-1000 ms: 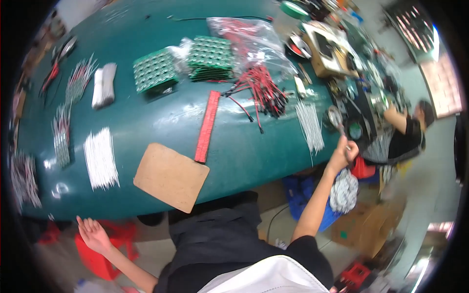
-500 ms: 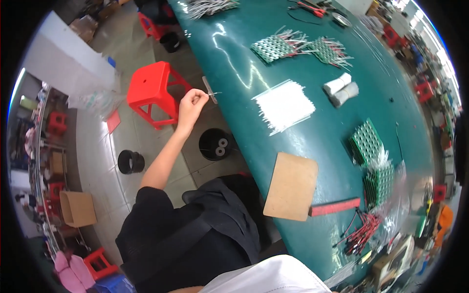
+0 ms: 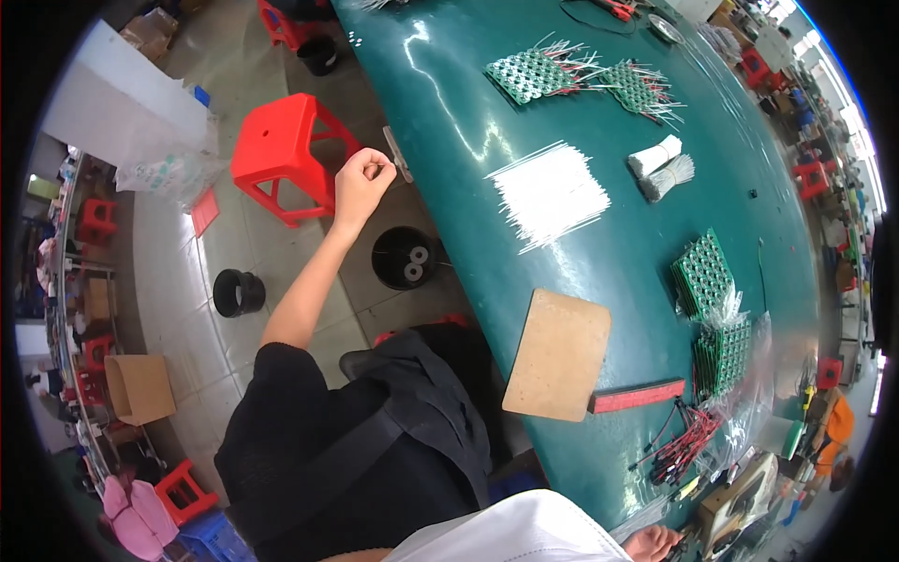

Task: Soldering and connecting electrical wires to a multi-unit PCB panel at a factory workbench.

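Observation:
My left hand (image 3: 362, 194) reaches out past the table's left edge, beside a small pale fitting (image 3: 397, 155) on that edge. Its fingers are closed in a pinch, and whatever they hold is hidden. At the lower edge of the picture, my right hand (image 3: 653, 542) shows only in part, with curled fingers close to the red and black wires (image 3: 688, 445). What it holds I cannot make out. A stack of thin white strips (image 3: 551, 197) lies on the green table (image 3: 449, 173), to the right of my left hand.
Green circuit boards with wires (image 3: 534, 75), two bundles of wires (image 3: 667, 169), stacked green boards (image 3: 702, 276), a brown board (image 3: 558, 356) and a red bar (image 3: 638, 396) lie on the table. A red stool (image 3: 273, 140) and black bins (image 3: 404, 258) stand on the floor.
A thin light strand at my left fingertips no longer shows. My left hand appears slightly higher and further left as the view shifts. My right hand has come in at the lower edge.

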Motion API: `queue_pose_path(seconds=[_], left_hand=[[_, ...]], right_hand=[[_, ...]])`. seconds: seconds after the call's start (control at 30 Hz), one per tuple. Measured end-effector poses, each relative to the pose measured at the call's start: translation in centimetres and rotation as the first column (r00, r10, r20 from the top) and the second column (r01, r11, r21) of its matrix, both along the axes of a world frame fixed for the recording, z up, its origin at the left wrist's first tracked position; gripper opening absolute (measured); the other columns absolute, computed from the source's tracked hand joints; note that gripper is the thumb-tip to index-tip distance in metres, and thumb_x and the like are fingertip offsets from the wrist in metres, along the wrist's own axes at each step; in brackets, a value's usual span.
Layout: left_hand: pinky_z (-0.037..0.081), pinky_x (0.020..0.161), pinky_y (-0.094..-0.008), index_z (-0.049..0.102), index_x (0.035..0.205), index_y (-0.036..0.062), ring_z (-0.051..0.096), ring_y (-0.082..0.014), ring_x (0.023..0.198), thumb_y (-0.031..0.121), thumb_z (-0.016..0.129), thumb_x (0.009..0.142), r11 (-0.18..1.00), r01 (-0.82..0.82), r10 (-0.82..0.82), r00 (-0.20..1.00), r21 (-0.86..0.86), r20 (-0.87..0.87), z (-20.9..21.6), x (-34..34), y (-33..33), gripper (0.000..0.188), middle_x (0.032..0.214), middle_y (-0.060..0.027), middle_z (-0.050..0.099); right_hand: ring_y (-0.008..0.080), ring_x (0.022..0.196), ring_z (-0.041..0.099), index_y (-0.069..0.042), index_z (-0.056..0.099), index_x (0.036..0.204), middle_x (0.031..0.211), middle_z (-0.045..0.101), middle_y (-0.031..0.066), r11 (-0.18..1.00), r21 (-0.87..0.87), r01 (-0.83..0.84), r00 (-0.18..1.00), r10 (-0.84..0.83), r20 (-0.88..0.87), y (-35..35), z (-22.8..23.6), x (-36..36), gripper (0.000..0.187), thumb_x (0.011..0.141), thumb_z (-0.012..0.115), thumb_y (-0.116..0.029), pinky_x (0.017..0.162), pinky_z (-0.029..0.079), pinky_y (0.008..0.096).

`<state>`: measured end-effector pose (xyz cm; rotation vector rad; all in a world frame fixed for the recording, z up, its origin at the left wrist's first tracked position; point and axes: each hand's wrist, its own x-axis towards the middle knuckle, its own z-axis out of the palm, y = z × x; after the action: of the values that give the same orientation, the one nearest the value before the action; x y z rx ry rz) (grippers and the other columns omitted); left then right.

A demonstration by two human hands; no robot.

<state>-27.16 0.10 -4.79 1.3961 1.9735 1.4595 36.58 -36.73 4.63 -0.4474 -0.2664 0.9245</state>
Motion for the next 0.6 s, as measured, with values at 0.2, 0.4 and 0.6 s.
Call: queue_pose_path(seconds=[0.2,0.4,0.6], left_hand=[[0.038,0.057,-0.0241,0.063,0.085,0.0016,0.043,-0.0061,0.060,0.012,0.068,0.085,0.988,0.150,-0.148,0.988,-0.042,0.054,-2.3,0.3,0.9,0.012,0.063,0.0038,0.045],[0.037,0.061,-0.0222,0.061,0.089,0.0052,0.049,-0.0072,0.067,0.008,0.063,0.088,0.982,0.184,-0.145,0.850,-0.028,0.507,-3.7,0.2,1.2,0.003,0.077,0.0020,0.055],[0.039,0.096,-0.0309,0.056,0.116,0.0035,0.052,-0.0148,0.107,0.018,0.068,0.090,0.983,0.167,-0.092,0.802,-0.074,0.591,-7.1,-1.3,1.4,0.032,0.105,-0.0045,0.058]], right_hand=[[0.0091,0.069,0.043,0.000,0.047,0.132,0.094,0.054,0.0035,0.971,-0.236,0.030,0.977,0.021,0.210,9.4,1.0,-3.7,0.035,0.097,0.048,-0.004,0.068,0.039,0.0248],[0.0163,0.094,0.067,0.004,0.058,0.123,0.105,0.068,0.0109,0.829,-0.494,0.262,0.314,0.411,0.856,26.0,2.8,-12.3,0.029,0.098,0.056,-0.012,0.081,0.051,0.0253],[0.0299,0.104,0.062,-0.006,0.056,0.125,0.115,0.064,0.0123,0.881,0.280,0.380,-0.761,0.126,0.637,37.0,-0.6,-10.8,0.043,0.084,0.066,-0.009,0.089,0.050,0.0443]])
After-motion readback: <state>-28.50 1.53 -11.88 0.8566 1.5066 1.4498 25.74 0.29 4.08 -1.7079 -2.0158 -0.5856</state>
